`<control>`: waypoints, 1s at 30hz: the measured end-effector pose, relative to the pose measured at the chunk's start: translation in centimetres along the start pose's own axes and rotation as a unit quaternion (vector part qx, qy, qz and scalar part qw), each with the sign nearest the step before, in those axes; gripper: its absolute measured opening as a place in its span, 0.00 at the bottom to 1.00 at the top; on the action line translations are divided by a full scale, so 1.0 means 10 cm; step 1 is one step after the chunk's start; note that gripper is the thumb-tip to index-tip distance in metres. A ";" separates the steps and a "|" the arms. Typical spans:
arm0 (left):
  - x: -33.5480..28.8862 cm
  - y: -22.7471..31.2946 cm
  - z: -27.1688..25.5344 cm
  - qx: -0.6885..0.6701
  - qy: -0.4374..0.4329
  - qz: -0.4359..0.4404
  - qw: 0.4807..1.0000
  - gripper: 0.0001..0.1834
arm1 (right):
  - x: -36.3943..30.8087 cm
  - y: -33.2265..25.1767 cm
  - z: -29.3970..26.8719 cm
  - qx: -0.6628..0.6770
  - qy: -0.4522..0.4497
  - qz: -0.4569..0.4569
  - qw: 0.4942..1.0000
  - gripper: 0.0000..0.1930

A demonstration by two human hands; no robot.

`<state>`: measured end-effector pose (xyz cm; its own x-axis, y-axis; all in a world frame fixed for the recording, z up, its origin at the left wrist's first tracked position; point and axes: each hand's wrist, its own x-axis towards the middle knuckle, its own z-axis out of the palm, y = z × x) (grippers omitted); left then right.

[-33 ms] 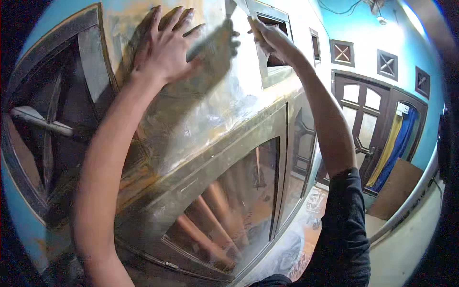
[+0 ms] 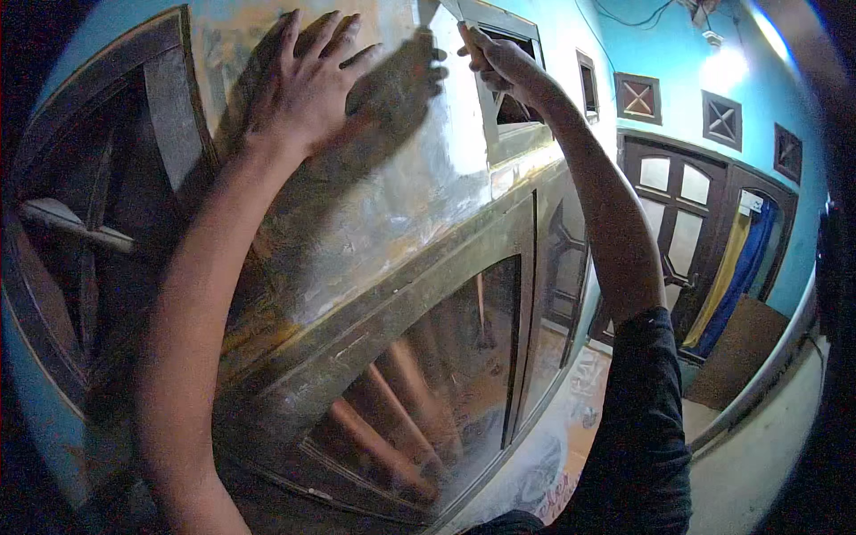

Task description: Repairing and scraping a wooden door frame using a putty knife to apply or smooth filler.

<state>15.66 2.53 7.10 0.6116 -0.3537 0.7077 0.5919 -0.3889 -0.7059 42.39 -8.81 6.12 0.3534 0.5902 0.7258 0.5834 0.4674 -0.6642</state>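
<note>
My left hand (image 2: 308,94) lies with its fingers spread against a patchy wall (image 2: 357,250), where the paint shows bare, tan and whitish areas. To the right and higher up, my right hand (image 2: 510,69) is closed round the handle of a scraper (image 2: 469,41). Its thin blade points up toward the wall at the top edge of the view, partly cut off there. Whether the blade touches the wall I cannot tell. Beside this hand is a small dark-framed vent opening (image 2: 515,109). Shadows of the hand and tool fall on the wall.
Below the wall patch is a dark-framed glass window (image 2: 428,392). Another dark frame with crossed bars (image 2: 89,214) stands at left. Farther right are a double door (image 2: 669,201), a blue and yellow curtain (image 2: 733,267), a leaning brown board (image 2: 740,352) and a lit bulb (image 2: 722,67).
My right hand and the scraper have shifted very slightly left and up. My left hand stays in place on the wall. The wall looks dimmer.
</note>
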 end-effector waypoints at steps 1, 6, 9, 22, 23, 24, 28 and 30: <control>-0.08 -0.08 -0.07 0.014 -0.010 -0.003 1.000 0.36 | 0.03 -0.13 0.14 -0.002 0.002 0.007 1.000 0.28; -0.10 -0.01 -0.16 -0.004 -0.023 -0.022 0.999 0.33 | -0.42 0.33 0.12 0.034 -0.027 0.048 0.998 0.33; -0.09 -0.01 -0.18 0.008 -0.031 -0.025 0.999 0.33 | -0.53 0.42 0.07 0.039 -0.050 0.065 0.996 0.34; -0.10 -0.02 -0.07 0.025 -0.032 -0.018 0.999 0.35 | -0.24 0.16 0.17 -0.031 -0.019 0.010 0.999 0.35; -0.08 0.00 -0.11 0.027 -0.032 -0.020 0.999 0.35 | -0.32 0.18 0.17 -0.042 0.004 0.072 0.997 0.35; -0.06 0.02 -0.14 0.031 -0.041 -0.020 0.998 0.34 | -0.33 0.23 0.13 -0.029 -0.003 0.074 0.997 0.35; -0.05 0.00 -0.13 0.053 -0.027 -0.014 0.998 0.31 | -0.04 0.04 0.10 -0.035 0.046 0.012 0.998 0.28; -0.04 -0.09 -0.02 0.143 0.002 0.007 0.990 0.27 | 0.14 -0.08 0.07 -0.029 0.030 -0.016 0.999 0.26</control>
<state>14.79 2.79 7.43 0.6195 -0.3610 0.6970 0.7079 -0.1268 -0.6949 41.94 -7.90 7.60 0.3772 0.5342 0.7566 0.6353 0.4452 -0.6310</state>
